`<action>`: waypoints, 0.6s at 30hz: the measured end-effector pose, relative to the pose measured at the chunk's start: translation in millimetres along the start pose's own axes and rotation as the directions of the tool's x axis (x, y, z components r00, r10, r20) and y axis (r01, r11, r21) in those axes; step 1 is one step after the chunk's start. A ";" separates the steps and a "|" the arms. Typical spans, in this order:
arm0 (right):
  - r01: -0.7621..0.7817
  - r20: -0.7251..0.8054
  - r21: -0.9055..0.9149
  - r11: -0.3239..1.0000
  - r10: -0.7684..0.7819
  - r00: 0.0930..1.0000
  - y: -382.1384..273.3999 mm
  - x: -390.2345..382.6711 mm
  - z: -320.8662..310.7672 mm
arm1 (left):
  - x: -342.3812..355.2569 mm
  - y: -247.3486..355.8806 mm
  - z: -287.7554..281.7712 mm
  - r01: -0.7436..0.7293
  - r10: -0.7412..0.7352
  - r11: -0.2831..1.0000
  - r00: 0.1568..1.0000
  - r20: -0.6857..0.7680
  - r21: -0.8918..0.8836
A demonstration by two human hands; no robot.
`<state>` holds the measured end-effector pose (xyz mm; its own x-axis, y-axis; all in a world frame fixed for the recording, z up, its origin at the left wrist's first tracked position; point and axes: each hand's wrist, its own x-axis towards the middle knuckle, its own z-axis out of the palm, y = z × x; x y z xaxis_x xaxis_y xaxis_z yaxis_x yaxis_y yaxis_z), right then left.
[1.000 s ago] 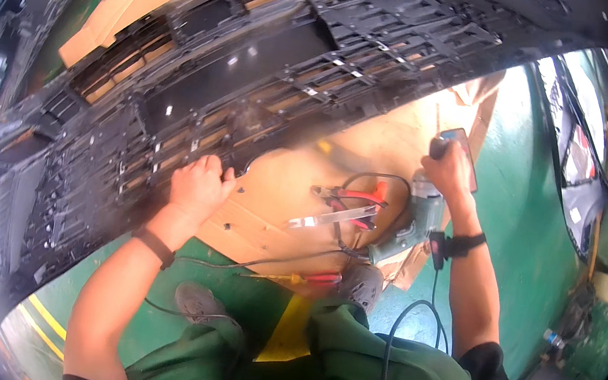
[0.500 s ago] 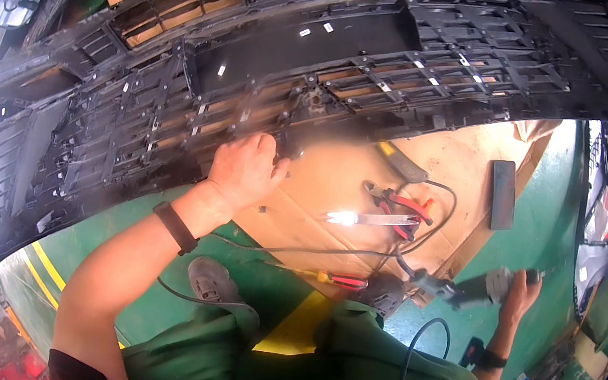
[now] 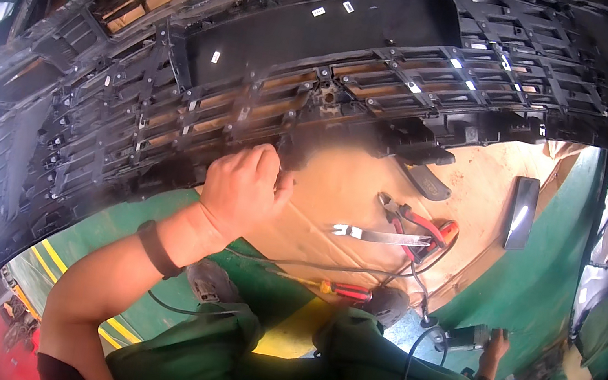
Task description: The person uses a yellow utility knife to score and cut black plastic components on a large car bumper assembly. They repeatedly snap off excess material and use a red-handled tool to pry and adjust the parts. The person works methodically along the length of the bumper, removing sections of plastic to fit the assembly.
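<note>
Panel (image 3: 393, 29), black and latticed, lies aslant across the upper part of the view, with cardboard (image 3: 313, 235) beyond and below its near edge. Judged by its span and thin ribs, it is likely light for its size, moderately stiff along the edges, and prone to flex at mid-span; the ribs may crack under point load. Preferred hold: the solid near edge, both hands well apart, clear of the lattice. The left hand (image 3: 246, 181) is at this edge, fingers curled; blur prevents telling whether they grip it. The right hand (image 3: 497, 347) has its fingers wrapped around one end of the drill (image 3: 465, 338), over the green floor (image 3: 546, 268). The drill is probably dense and rigid; support its body and keep the cord (image 3: 410, 362) slack.
</note>
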<state>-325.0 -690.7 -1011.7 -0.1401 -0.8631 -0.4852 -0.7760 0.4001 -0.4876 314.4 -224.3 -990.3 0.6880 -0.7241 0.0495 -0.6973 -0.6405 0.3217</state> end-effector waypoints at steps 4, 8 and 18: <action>0.039 0.130 -0.185 0.982 -0.015 0.991 -5.9 13.0 34.9 | 3.6 2.3 -0.7 -0.009 0.009 1.000 1.000 -0.015 -0.001; 0.174 -0.009 -0.627 0.760 -0.230 0.973 -23.1 15.9 61.0 | 5.3 3.0 -3.2 -0.018 0.018 1.000 1.000 -0.013 -0.011; 0.893 0.324 -0.196 0.405 -0.833 0.449 -249.3 -111.7 270.3 | 0.6 2.2 1.6 -0.055 0.054 0.998 0.998 -0.021 -0.014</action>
<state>50.3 -610.6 -1032.1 0.7827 -0.6207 -0.0471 -0.5600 -0.6692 -0.4884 312.9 -226.6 -991.0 0.6533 -0.7521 0.0870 -0.7309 -0.5965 0.3317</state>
